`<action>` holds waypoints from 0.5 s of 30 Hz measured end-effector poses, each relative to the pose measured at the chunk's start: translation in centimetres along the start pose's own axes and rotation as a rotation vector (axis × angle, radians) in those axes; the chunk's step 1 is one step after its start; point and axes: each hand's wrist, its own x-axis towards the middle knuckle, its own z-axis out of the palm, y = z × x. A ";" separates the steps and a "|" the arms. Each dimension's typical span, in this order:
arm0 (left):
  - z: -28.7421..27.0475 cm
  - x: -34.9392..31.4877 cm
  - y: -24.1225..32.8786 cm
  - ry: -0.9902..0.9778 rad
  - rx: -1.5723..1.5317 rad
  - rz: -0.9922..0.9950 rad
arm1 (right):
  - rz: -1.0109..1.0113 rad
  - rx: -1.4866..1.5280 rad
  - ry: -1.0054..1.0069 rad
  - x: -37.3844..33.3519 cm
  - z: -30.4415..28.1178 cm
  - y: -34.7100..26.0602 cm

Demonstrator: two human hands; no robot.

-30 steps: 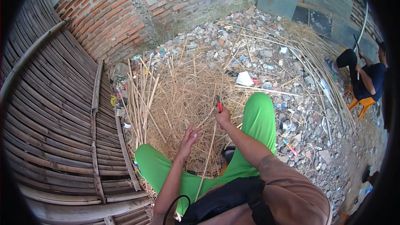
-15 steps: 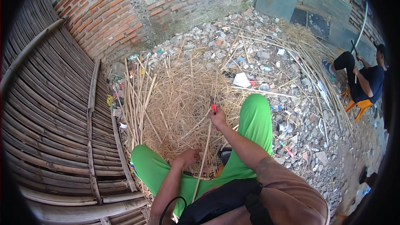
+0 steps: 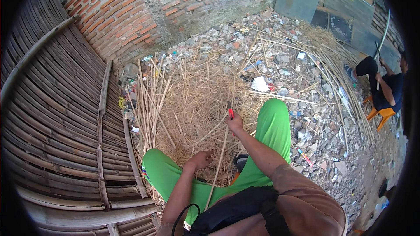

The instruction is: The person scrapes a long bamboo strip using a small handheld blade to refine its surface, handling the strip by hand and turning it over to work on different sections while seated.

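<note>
My right hand (image 3: 235,123) is closed round a red-handled tool (image 3: 231,113) whose dark metal end points away from me; its exact kind is too small to tell. A long thin bamboo strip (image 3: 217,170) slants from my lap up to that hand, where the fingers hide how the two meet. Left of the strip, my left hand (image 3: 200,160) hovers low between my knees, fingers partly stretched toward the strip and seemingly apart from it. Beneath both hands spreads a heap of dry straw-coloured shavings (image 3: 192,105).
Cut bamboo strips (image 3: 151,105) lean at the left beside a bamboo-slat structure (image 3: 57,118). Rubble and litter (image 3: 315,126) cover the ground at right, with longer strips (image 3: 339,74) lying across. Another person (image 3: 387,85) sits on an orange stool (image 3: 381,114). A brick wall (image 3: 131,17) stands behind.
The whole view has shifted slightly, so everything appears a little further right. My hands, the tool and the strip keep nearly the same places relative to each other.
</note>
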 end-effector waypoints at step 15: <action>-0.7 -0.5 0.8 0.104 -0.047 -0.033 | -0.086 -0.117 0.047 0.0 -0.7 -0.1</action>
